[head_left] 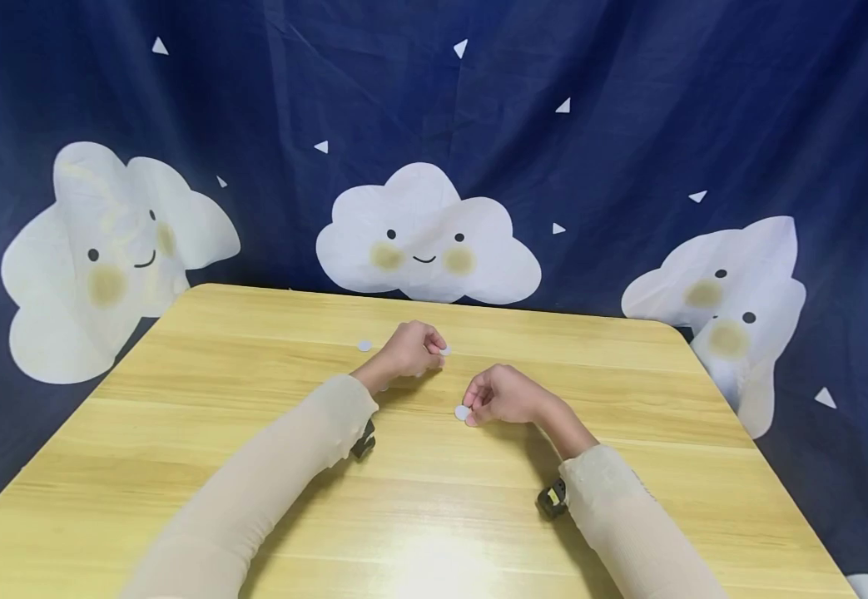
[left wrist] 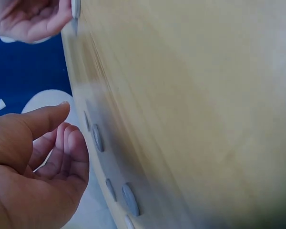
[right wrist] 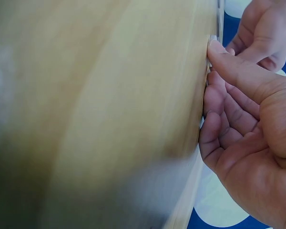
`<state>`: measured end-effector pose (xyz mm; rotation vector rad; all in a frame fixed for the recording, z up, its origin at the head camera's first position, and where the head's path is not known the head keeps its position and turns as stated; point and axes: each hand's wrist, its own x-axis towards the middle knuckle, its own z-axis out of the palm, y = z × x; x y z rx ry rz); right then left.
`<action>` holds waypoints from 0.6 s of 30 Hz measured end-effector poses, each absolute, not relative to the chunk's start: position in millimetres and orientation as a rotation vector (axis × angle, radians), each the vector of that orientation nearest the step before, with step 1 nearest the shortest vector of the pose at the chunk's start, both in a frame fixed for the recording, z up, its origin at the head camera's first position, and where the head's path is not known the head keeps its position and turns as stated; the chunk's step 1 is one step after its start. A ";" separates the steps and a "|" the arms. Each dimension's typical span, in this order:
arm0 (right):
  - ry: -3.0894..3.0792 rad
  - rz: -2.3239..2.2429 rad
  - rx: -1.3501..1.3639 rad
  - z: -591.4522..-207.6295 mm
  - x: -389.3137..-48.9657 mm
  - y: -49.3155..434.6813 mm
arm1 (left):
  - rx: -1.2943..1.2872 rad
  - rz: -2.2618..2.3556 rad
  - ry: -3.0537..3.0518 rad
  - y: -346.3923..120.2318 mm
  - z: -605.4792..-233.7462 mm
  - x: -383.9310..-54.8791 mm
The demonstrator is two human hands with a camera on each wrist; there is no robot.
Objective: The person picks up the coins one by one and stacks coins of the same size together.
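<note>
My right hand point(head_left: 504, 393) pinches a small round white disc point(head_left: 462, 412) at its fingertips, low over the table near its middle. The right wrist view has the thumb tip at this disc's pale edge point(right wrist: 213, 37), the other fingers curled beneath. Farther back and to the left, my left hand point(head_left: 411, 349) is lowered toward the table, a second white disc point(head_left: 444, 350) beside its fingertips. A gap shows between that thumb and the bent fingers in the left wrist view, with no disc between them. Several discs point(left wrist: 130, 199) lie on the wood near this hand.
Another white disc point(head_left: 364, 346) lies left of the left hand. The light wooden table point(head_left: 434, 499) reaches back to a dark blue curtain point(head_left: 591, 50) printed with smiling clouds. Small black cameras point(head_left: 553, 499) sit below both wrists.
</note>
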<state>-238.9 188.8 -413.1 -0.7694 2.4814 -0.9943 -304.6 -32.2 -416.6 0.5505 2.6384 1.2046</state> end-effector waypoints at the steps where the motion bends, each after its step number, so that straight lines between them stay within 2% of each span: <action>1: 2.479 -0.998 -0.765 -413.2 -239.2 188.9 | 0.553 1.199 2.647 -32.3 -416.9 -306.8; 18: 2.464 -1.016 -0.765 -412.2 -239.1 189.1 | 0.539 1.076 2.710 -26.9 -423.1 -328.8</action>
